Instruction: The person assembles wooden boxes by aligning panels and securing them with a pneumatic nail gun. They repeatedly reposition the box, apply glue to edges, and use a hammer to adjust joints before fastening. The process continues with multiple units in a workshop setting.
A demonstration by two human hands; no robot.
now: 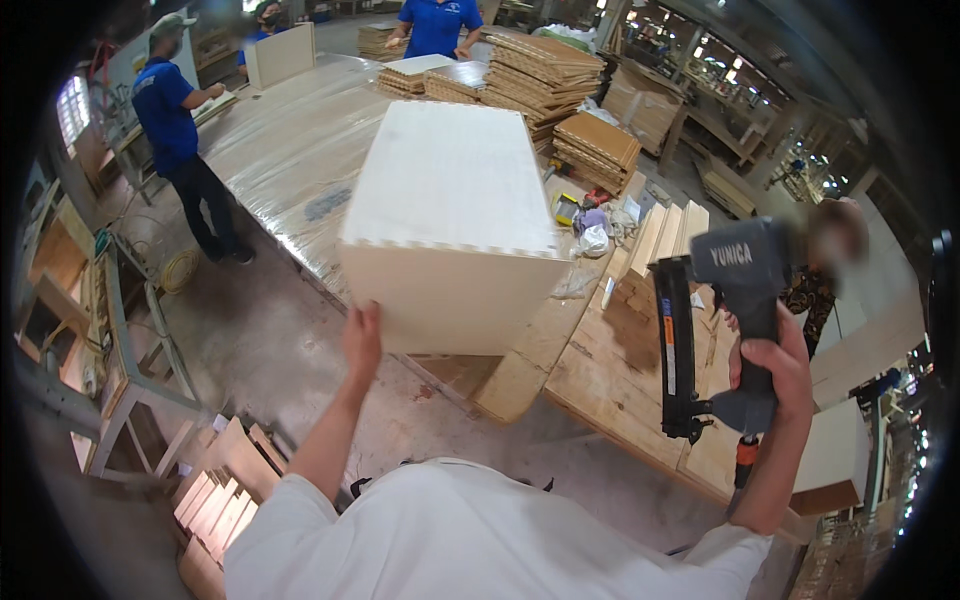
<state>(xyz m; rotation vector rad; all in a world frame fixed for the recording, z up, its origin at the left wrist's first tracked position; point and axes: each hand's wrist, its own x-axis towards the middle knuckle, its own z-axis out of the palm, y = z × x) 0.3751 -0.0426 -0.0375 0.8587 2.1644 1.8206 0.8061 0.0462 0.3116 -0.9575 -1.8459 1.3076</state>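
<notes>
A large white wooden box (455, 298) with finger-jointed edges rests at the near edge of the plastic-covered table. My left hand (362, 338) grips its lower left edge; part of the fingers is hidden by the box. On the right, my right hand (787, 368) is wrapped round the handle of a black nail gun (742, 258), raised above the wooden bench and well apart from the box. An air hose fitting (746, 452) hangs below the gun's handle.
Light wood strips (655, 245) lie on the right-hand wooden bench (610, 375). Panels (545, 70) are stacked behind the box. A worker in blue (165, 115) stands far left; others are beyond the plastic-covered table (290, 150). Another person (825, 270) is at the right.
</notes>
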